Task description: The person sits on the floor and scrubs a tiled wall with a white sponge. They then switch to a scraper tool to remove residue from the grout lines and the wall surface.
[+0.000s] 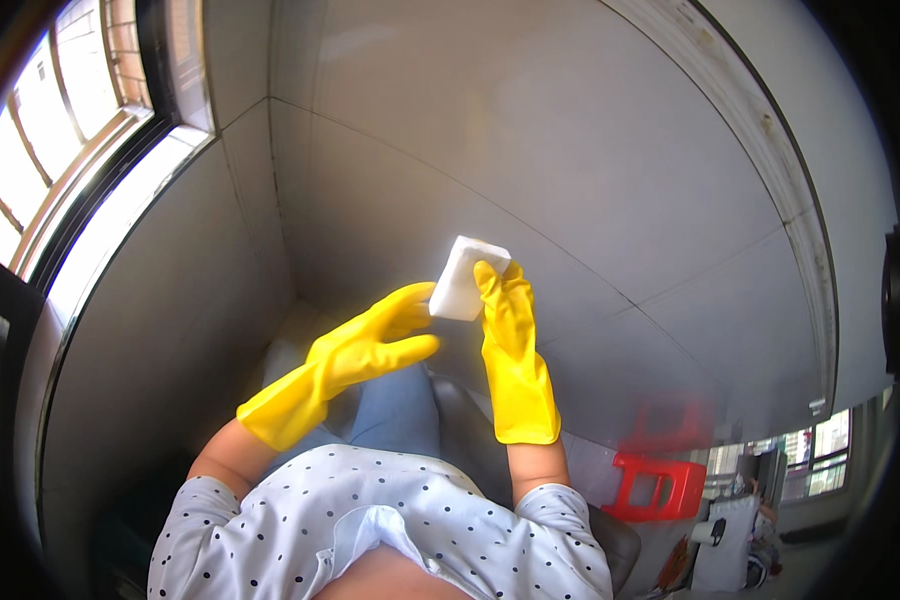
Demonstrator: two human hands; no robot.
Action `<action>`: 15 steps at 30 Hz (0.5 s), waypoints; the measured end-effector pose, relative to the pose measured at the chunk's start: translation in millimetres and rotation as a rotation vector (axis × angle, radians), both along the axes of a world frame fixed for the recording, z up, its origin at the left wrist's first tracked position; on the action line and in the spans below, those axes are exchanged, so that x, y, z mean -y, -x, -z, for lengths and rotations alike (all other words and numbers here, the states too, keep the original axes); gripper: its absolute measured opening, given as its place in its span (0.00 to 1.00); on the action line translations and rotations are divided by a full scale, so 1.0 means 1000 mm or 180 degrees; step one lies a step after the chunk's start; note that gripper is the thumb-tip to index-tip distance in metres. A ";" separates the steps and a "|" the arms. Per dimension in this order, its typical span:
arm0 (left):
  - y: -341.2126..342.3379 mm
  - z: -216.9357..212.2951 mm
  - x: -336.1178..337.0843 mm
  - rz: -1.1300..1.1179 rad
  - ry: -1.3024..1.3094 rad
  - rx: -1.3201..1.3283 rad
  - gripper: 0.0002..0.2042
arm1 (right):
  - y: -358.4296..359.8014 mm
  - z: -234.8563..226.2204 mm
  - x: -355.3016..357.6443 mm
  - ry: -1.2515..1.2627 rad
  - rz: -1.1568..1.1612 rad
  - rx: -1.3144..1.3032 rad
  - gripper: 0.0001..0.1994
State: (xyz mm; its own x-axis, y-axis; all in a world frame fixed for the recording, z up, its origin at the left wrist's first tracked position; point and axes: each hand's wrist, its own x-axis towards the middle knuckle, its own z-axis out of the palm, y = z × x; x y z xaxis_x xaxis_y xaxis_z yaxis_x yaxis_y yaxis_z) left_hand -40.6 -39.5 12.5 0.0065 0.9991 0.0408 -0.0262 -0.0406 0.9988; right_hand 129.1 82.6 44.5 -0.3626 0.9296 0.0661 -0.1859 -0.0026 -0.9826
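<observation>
A white block that looks like a sponge [459, 282] is held up in front of the grey wall. My right hand [511, 325], in a yellow rubber glove, grips its right side, thumb on the face toward me. Close by its left edge is my left hand [372, 338], gloved the same way. That thumb stands apart from the fingers, and nothing is in the palm. The left fingertips come right up to the block's edge; whether they touch it I cannot tell.
Large grey tiles cover the wall [570, 150] ahead. A barred window [60, 130] with a pale sill [120, 215] is at the left. At the lower right stands a red plastic stool [660, 490], beyond it a white-topped table [725, 545] with items. A dark seat [618, 540] shows behind me.
</observation>
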 end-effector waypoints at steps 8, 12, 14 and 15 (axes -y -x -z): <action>-0.055 0.011 -0.037 0.0548 0.0570 0.0300 0.22 | -0.076 0.009 0.023 -0.0365 -0.0361 0.0814 0.30; -0.083 0.036 -0.032 0.0987 0.0723 0.0016 0.22 | -0.115 0.053 0.036 0.0135 -0.0090 0.0720 0.26; -0.089 0.040 -0.025 0.1100 0.0889 0.0266 0.24 | -0.130 0.067 0.032 0.0109 0.0448 0.0148 0.23; -0.089 0.041 -0.020 0.1096 0.1032 0.0194 0.24 | -0.139 0.069 0.024 -0.0026 0.0744 0.0081 0.22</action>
